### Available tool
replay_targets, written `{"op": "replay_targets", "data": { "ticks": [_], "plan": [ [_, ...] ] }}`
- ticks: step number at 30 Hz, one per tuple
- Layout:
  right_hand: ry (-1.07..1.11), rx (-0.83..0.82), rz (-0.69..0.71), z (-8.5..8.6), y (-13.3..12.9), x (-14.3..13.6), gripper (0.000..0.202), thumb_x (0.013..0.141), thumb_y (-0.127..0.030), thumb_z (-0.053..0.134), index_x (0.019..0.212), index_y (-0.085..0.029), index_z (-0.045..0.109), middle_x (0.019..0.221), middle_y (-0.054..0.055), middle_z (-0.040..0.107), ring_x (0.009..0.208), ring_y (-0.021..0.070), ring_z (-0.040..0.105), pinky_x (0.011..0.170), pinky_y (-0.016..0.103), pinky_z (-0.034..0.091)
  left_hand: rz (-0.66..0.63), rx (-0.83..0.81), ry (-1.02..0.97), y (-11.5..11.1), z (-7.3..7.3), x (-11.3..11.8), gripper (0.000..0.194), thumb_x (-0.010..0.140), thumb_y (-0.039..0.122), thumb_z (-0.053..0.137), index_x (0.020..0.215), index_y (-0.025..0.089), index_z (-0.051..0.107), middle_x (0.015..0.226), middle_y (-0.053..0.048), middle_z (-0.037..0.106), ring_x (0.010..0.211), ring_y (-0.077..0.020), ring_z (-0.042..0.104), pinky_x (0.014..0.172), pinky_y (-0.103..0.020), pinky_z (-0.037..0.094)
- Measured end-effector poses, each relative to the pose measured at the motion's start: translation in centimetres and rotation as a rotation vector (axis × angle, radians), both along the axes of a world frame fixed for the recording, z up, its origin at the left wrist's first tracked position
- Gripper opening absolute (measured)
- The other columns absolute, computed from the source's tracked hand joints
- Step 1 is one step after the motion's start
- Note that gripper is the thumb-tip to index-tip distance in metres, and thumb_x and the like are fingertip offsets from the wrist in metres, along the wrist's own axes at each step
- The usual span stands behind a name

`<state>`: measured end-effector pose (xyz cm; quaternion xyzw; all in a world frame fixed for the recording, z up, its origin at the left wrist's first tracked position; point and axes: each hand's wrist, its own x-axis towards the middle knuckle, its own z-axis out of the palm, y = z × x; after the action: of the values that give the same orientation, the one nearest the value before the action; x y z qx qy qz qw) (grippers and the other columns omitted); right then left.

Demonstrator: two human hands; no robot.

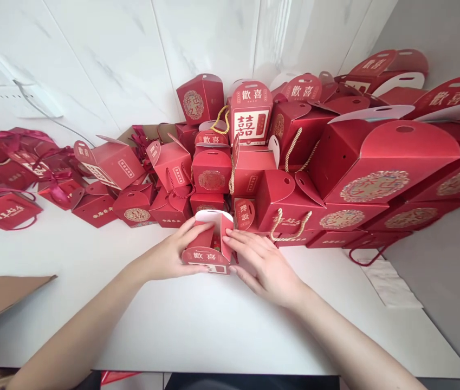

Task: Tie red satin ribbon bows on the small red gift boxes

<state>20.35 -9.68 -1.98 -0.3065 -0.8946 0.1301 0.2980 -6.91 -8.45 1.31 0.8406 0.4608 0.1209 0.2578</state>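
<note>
"Item?"
"Red box (205, 255), open-topped, on worktop (213, 325)."
"Held how?"
"Pinched at left by fingers of left hand (169, 253); touched at right by spread fingers of right hand (265, 265)."
"Behind?"
"Stacked gift boxes (250, 157), tiled wall (209, 38)."

Head cam, facing fwd/dn over table (164, 330), close.

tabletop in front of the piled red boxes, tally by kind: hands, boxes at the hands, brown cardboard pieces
Hands: 2, left hand and right hand
Red box between the hands: 1
Brown cardboard piece: 1
Total: 4
</note>
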Motion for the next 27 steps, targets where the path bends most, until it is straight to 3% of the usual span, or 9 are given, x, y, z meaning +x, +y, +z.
{"op": "replay_targets", "data": {
  "ticks": [3, 9, 15, 19, 22, 24, 25, 27],
  "plan": [
    [-0.009, 0.018, 0.009, 0.2, -0.1, -0.4, 0.05, 0.101, -0.032, 0.047, 0.149, -0.022, 0.038, 0.154, 0.007, 0.043, 0.142, 0.0214, 0.039, 0.109, 0.042, 0.041, 0.016, -0.037, 0.072, 0.2, 1.0, 0.3, 0.083, 0.076, 0.05, 0.075, 0.148, 0.039, 0.034, 0.153, -0.005, 0.033, 0.123, -0.0294, 0.058, 0.097, -0.04, 0.054],
    [0.007, 0.087, -0.006, 0.1, 0.0, -1.0, 0.046, 0.101, -0.028, 0.046, 0.147, -0.025, 0.043, 0.154, 0.01, 0.043, 0.138, 0.0252, 0.043, 0.105, 0.044, 0.044, 0.019, -0.05, 0.075, 0.1, 2.3, 0.9, 0.075, 0.08, 0.055, 0.069, 0.145, 0.04, 0.036, 0.145, -0.005, 0.039, 0.123, -0.0277, 0.056, 0.097, -0.039, 0.053],
    [0.066, 0.119, -0.009, 0.7, -0.6, -1.8, 0.037, 0.099, -0.021, 0.048, 0.136, -0.026, 0.054, 0.15, 0.014, 0.045, 0.13, 0.0267, 0.052, 0.098, 0.043, 0.049, 0.108, 0.079, 0.065, -0.4, 1.6, 1.6, 0.083, 0.074, 0.055, 0.075, 0.143, 0.033, 0.035, 0.135, -0.008, 0.049, 0.121, -0.0303, 0.054, 0.095, -0.043, 0.052],
    [0.091, 0.053, 0.031, 1.2, -1.2, -2.3, 0.03, 0.099, -0.023, 0.049, 0.128, -0.018, 0.053, 0.134, 0.012, 0.061, 0.126, 0.0258, 0.055, 0.098, 0.041, 0.05, 0.184, 0.101, 0.066, -0.9, 1.4, 1.8, 0.087, 0.071, 0.054, 0.077, 0.142, 0.029, 0.033, 0.134, -0.011, 0.051, 0.118, -0.0314, 0.057, 0.093, -0.044, 0.054],
    [0.095, -0.019, 0.038, 1.1, -1.1, -2.4, 0.034, 0.098, -0.026, 0.05, 0.13, -0.014, 0.049, 0.123, 0.013, 0.067, 0.119, 0.026, 0.059, 0.097, 0.042, 0.05, 0.127, -0.047, 0.142, -0.8, 3.8, 0.1, 0.09, 0.069, 0.054, 0.078, 0.146, 0.037, 0.035, 0.143, -0.007, 0.049, 0.119, -0.0305, 0.059, 0.089, -0.04, 0.057],
    [0.1, -0.053, 0.039, 0.8, -0.8, -2.4, 0.04, 0.097, -0.026, 0.052, 0.135, -0.014, 0.044, 0.125, 0.013, 0.065, 0.114, 0.0245, 0.061, 0.097, 0.042, 0.05, 0.045, -0.136, 0.145, 0.1, 6.5, -1.8, 0.072, 0.073, 0.054, 0.075, 0.138, 0.04, 0.049, 0.148, -0.001, 0.048, 0.123, -0.0277, 0.059, 0.094, -0.036, 0.056],
    [0.108, -0.058, 0.038, 0.6, -0.7, -2.3, 0.044, 0.097, -0.027, 0.052, 0.138, -0.014, 0.042, 0.128, 0.013, 0.063, 0.116, 0.0242, 0.06, 0.098, 0.042, 0.05, 0.095, -0.134, 0.105, 0.9, 7.9, -2.7, 0.056, 0.078, 0.053, 0.071, 0.13, 0.037, 0.058, 0.143, 0.0, 0.053, 0.122, -0.0258, 0.06, 0.093, -0.033, 0.056],
    [0.138, -0.022, 0.045, 0.1, -0.6, -2.1, 0.049, 0.097, -0.027, 0.053, 0.142, -0.015, 0.038, 0.136, 0.015, 0.058, 0.125, 0.0245, 0.054, 0.102, 0.042, 0.048, 0.404, -0.023, 0.001, 2.9, 10.6, -4.1, 0.039, 0.089, 0.049, 0.06, 0.122, 0.028, 0.064, 0.123, -0.002, 0.067, 0.105, -0.0204, 0.067, 0.085, -0.031, 0.058]
  ]
}}
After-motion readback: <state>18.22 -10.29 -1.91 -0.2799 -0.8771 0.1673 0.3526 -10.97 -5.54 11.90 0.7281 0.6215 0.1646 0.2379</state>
